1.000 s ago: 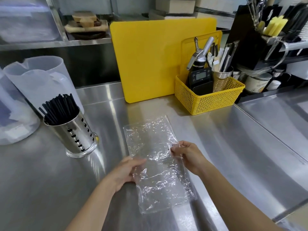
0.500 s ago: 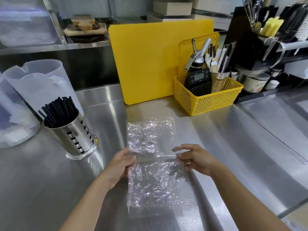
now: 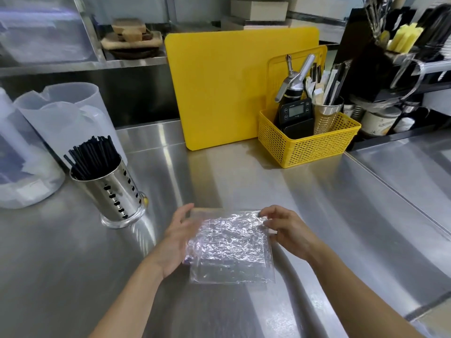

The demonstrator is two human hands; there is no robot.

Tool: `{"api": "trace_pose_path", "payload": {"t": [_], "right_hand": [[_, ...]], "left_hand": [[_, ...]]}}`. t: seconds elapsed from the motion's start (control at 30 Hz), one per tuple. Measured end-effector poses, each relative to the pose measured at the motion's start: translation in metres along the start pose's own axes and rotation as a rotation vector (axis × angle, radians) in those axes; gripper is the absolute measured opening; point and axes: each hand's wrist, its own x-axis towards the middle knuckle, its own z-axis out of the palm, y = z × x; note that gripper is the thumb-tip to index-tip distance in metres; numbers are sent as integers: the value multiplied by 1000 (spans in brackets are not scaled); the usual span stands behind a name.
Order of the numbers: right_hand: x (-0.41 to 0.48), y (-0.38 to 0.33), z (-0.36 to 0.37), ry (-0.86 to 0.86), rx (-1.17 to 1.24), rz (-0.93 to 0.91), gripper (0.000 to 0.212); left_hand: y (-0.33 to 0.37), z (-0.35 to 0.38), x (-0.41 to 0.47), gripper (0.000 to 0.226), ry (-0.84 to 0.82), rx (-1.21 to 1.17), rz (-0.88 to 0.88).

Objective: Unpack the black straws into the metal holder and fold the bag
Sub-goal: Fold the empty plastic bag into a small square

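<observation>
Metal holder [image 3: 114, 189] stands upright on the steel counter [image 3: 317, 215], packed w/ black straws [image 3: 91, 156] fanning out its top. All places below are relative to that holder. Just behind it and to its left: a frosted plastic jug [image 3: 70, 113], contents unclear. Far to its right at the counter's back: yellow basket [image 3: 307, 142] holding a black digital scale [image 3: 294, 112], a whipped-cream dispenser [image 3: 291, 81] and a perforated steel cup [image 3: 325, 115] of wrapped sticks. A yellow cutting board [image 3: 227, 86] leans upright between holder and basket, further back.

Clear plastic bag [image 3: 229, 245] lies crinkled on the counter, to the holder's right and nearer the camera, folded over on itself. Left hand [image 3: 179, 242] is open, fingers spread, palm against the bag's left edge. Right hand [image 3: 286, 229] has fingers curled, fingertips on the bag's far right corner; can't tell whether it's pinching or just pressing.

Shelf [image 3: 85, 62] behind the holder carries stacked wooden boards [image 3: 131, 36].
</observation>
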Motion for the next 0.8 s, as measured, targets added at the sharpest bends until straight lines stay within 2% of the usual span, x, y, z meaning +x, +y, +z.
{"api": "trace_pose_path", "payload": {"t": [0.07,0.1,0.13,0.23,0.33,0.37,0.43,0.5,0.63,0.8], "right_hand": [[1,1,5,40,-13,-52,50],[0,1,8,68,-12,-60,54],[0,2,10,82,-8,-55,51],[-6,3,19,3,-28,9,20],[-16,8,24,-46,-132,114,17],[-19,8,26,-41,-180,136,18],[-24,7,30,-8,-253,159,16],[-28,7,33,29,-269,147,13],[-40,12,43,59,-133,109,20],[-50,21,57,34,93,65,32]], "left_hand": [[-4,2,-1,97,8,11,-87],[-6,3,-1,98,14,1,-128],[-8,3,-1,91,41,-1,-159],[-7,4,-2,47,152,-24,-171],[-5,4,-5,17,136,38,-122],[-3,3,-7,16,129,136,-118],[-3,0,-11,29,88,340,-132],[3,-4,-20,29,10,402,-138],[9,-16,-35,37,-177,232,-140],[17,-27,-52,31,-246,25,51]]}}
